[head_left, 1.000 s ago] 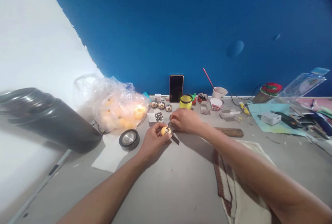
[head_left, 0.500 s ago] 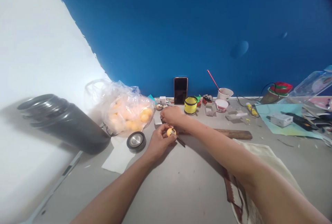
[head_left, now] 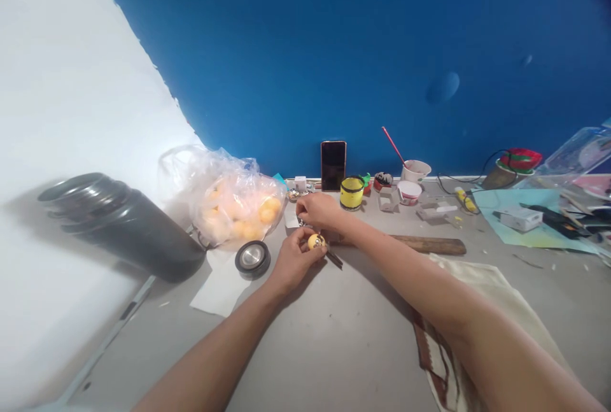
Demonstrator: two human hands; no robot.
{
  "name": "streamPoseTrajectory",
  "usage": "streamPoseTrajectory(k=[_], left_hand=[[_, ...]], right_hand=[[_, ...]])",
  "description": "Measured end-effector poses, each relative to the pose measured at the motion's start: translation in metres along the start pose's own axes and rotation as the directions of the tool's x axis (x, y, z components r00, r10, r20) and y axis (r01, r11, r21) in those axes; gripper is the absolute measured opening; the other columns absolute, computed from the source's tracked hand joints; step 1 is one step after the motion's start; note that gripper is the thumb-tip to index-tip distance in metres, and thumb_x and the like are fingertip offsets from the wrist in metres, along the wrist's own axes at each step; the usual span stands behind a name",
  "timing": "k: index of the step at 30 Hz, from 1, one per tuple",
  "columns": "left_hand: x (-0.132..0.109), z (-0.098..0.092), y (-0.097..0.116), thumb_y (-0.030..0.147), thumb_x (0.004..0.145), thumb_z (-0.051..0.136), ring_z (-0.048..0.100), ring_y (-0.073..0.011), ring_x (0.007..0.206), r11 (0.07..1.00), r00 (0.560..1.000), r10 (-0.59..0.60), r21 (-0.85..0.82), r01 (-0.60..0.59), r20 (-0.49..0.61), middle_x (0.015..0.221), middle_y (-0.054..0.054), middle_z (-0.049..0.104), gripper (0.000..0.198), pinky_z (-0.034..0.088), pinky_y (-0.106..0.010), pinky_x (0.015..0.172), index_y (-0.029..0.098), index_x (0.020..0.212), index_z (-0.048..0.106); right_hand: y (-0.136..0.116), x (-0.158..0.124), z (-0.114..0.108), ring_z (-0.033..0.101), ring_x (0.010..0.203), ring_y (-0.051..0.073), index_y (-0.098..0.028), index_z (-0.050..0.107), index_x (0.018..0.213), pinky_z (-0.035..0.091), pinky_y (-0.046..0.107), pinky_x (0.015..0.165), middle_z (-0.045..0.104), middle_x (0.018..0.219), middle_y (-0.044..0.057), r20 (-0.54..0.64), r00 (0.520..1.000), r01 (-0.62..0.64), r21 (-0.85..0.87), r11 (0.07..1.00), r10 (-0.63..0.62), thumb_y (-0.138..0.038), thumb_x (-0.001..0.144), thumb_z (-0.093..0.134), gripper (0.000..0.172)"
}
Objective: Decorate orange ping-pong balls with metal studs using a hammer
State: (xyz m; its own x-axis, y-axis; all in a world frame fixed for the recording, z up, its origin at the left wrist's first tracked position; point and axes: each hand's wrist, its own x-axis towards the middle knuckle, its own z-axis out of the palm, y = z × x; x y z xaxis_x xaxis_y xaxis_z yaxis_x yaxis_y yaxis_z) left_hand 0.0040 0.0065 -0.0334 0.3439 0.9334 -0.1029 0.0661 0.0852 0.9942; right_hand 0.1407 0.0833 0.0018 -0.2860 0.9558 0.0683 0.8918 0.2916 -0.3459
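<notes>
My left hand (head_left: 296,260) is closed around a yellow ping-pong ball (head_left: 316,242) with dark and silvery marks on its face. Just beyond it, my right hand (head_left: 319,209) reaches across with its fingers bent down over a small white box (head_left: 291,220). Small dark and shiny bits show under those fingertips; whatever they pinch is too small to make out. A thin dark tool (head_left: 335,260), perhaps tweezers or scissors, lies on the table beside the ball. More yellow-orange balls fill a clear plastic bag (head_left: 229,176) to the left.
A dark flask (head_left: 128,227) leans at left, its round lid (head_left: 252,259) on white paper (head_left: 217,291). Along the blue wall stand a phone (head_left: 333,165), a yellow cup (head_left: 352,193) and a paper cup (head_left: 415,172). A wooden stick (head_left: 429,245) and cloth (head_left: 496,297) lie right.
My right hand's fingers have shifted slightly over the white box. My left hand still holds the ball in the same place. The whole view has moved a little.
</notes>
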Motion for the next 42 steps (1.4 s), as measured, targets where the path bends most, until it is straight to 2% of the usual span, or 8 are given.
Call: streamPoseTrajectory(k=[7, 12, 14, 16, 19, 27, 32, 42], left_hand=[[0.0, -0.001, 0.0, 0.026, 0.066, 0.081, 0.061, -0.0123, 0.061, 0.999, 1.0, -0.016, -0.042, 0.016, -0.004, 0.074, 0.0, 0.067, 0.036, 0.046, -0.025, 0.058, 0.016, 0.095, 0.061], [0.002, -0.006, 0.001, 0.021, 0.067, 0.082, 0.059, -0.0102, 0.057, 0.992, 1.0, -0.02, -0.125, 0.019, -0.008, 0.074, 0.002, 0.067, 0.037, 0.045, -0.024, 0.057, 0.016, 0.099, 0.064], [0.002, -0.007, 0.001, 0.024, 0.068, 0.084, 0.059, -0.0098, 0.057, 0.98, 1.0, -0.007, -0.2, 0.01, 0.017, 0.075, 0.002, 0.067, 0.039, 0.045, -0.025, 0.057, 0.017, 0.102, 0.066], [0.001, -0.006, 0.001, 0.026, 0.067, 0.087, 0.061, -0.0106, 0.059, 0.959, 0.997, 0.006, -0.284, 0.016, 0.078, 0.078, 0.001, 0.068, 0.045, 0.047, -0.025, 0.058, 0.017, 0.106, 0.067], [-0.003, -0.002, 0.005, 0.027, 0.065, 0.09, 0.063, -0.0113, 0.061, 0.931, 0.991, 0.019, -0.365, 0.031, 0.133, 0.081, -0.001, 0.07, 0.049, 0.049, -0.026, 0.06, 0.018, 0.109, 0.069], [-0.015, 0.004, 0.017, 0.028, 0.07, 0.089, 0.07, -0.0156, 0.076, 0.96, 0.989, 0.076, -0.279, -0.037, 0.13, 0.089, -0.003, 0.075, 0.04, 0.058, -0.031, 0.073, 0.02, 0.106, 0.072], [-0.018, 0.005, 0.015, 0.028, 0.073, 0.087, 0.07, -0.0169, 0.078, 0.972, 0.983, 0.144, -0.201, -0.12, 0.111, 0.085, -0.002, 0.074, 0.042, 0.058, -0.029, 0.074, 0.02, 0.111, 0.07], [-0.022, 0.008, 0.011, 0.032, 0.075, 0.084, 0.068, -0.0241, 0.098, 0.964, 0.964, 0.265, 0.035, -0.265, 0.01, 0.115, -0.009, 0.069, 0.035, 0.058, -0.035, 0.084, 0.021, 0.107, 0.074]], right_hand=[[0.006, 0.0, -0.008, 0.067, 0.089, 0.018, -0.018, 0.076, 0.1, 0.043, 0.024, 0.071, 0.077, 0.105, 0.005, -0.002, 1.0, 0.024, 0.217, 0.976, -0.024, -0.015, 0.087, 0.055, 0.025], [0.014, -0.033, -0.032, 0.06, 0.075, 0.012, -0.016, 0.073, 0.09, 0.04, 0.022, 0.065, 0.073, 0.087, 0.001, -0.013, 0.999, 0.045, 0.375, 0.926, -0.044, -0.019, 0.087, 0.056, 0.017], [0.018, -0.056, -0.038, 0.057, 0.071, 0.011, -0.016, 0.071, 0.083, 0.04, 0.023, 0.064, 0.07, 0.082, 0.0, -0.021, 1.0, 0.028, 0.596, 0.803, -0.019, -0.023, 0.082, 0.064, 0.01], [0.022, -0.08, -0.038, 0.055, 0.065, 0.011, -0.016, 0.07, 0.082, 0.04, 0.023, 0.059, 0.067, 0.077, -0.001, 0.063, 0.997, -0.076, 0.784, 0.616, 0.042, -0.031, 0.076, 0.075, 0.017], [0.029, -0.109, -0.031, 0.047, 0.056, 0.008, -0.016, 0.072, 0.082, 0.035, 0.022, 0.052, 0.064, 0.068, -0.002, 0.117, 0.99, -0.141, 0.913, 0.383, 0.085, -0.036, 0.069, 0.084, 0.026], [0.031, -0.134, -0.015, 0.051, 0.056, 0.007, -0.018, 0.076, 0.08, 0.038, 0.022, 0.05, 0.071, 0.076, 0.001, 0.162, 0.984, -0.168, 0.982, 0.085, 0.073, -0.039, 0.067, 0.089, 0.027], [0.02, -0.137, -0.013, 0.052, 0.054, 0.007, -0.017, 0.075, 0.079, 0.037, 0.021, 0.05, 0.071, 0.074, 0.001, 0.168, 0.981, -0.172, 0.985, 0.032, 0.096, -0.035, 0.067, 0.089, 0.027], [0.02, -0.136, -0.006, 0.056, 0.058, 0.009, -0.016, 0.072, 0.075, 0.04, 0.022, 0.055, 0.07, 0.071, 0.001, 0.205, 0.961, -0.218, 0.975, 0.051, 0.185, -0.034, 0.064, 0.089, 0.027]])
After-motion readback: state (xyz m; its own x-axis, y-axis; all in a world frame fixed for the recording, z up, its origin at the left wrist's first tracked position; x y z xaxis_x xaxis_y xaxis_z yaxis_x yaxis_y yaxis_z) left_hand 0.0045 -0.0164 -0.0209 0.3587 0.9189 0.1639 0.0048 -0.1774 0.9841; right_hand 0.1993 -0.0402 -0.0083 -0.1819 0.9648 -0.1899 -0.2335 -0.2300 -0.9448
